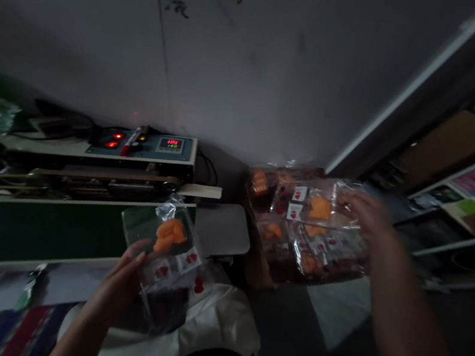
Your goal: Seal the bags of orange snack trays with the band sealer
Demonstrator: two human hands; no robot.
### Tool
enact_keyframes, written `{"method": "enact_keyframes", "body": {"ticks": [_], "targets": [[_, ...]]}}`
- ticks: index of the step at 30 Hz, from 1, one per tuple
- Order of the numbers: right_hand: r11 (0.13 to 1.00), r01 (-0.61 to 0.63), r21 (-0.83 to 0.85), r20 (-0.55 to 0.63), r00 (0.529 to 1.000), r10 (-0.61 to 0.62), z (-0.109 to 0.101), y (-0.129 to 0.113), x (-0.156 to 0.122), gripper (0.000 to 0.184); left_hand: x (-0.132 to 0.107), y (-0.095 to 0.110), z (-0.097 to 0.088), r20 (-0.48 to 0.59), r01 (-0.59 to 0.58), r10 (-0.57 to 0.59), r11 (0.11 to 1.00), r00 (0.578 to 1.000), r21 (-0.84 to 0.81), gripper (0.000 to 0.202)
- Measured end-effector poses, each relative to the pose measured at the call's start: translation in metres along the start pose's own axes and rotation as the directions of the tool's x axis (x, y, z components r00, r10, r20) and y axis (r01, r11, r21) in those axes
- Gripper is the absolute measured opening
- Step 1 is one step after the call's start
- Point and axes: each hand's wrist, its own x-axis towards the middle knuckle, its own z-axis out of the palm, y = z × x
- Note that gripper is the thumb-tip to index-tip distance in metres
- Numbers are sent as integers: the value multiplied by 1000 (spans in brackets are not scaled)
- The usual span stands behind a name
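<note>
1. Left hand [119, 286] grips a clear plastic bag [171, 270] low in view, fingers curled narrowly around its edge; orange pieces [167, 235] and small heart-printed cards [172, 265] show inside.
2. Just below the bag lies a white sack [203, 330].
3. Behind the bag's top edge runs the green conveyor belt [28, 228] of a band sealer [142, 150].
4. Right hand [376, 219], blurred, has fingers spread wide at the edge of a heap of filled bags [311, 230]; contact cannot be told.
5. A grey board [222, 230] lies between the hands.
</note>
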Motion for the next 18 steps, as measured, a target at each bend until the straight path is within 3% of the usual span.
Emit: {"method": "enact_keyframes", "body": {"ticks": [5,10,18], "targets": [[1000,-29,10,33,999,29,-3,-1,8,7,1,-1,7,-51,23,-21,999,998,28,65],[995,-56,79,-33,998,58,-12,1,17,7,2,-1,4,-60,18,-16,999,998,36,66],[993,-62,102,-153,985,78,-45,-11,18,12,1,0,9,-78,14,-9,998,997,60,66]]}}
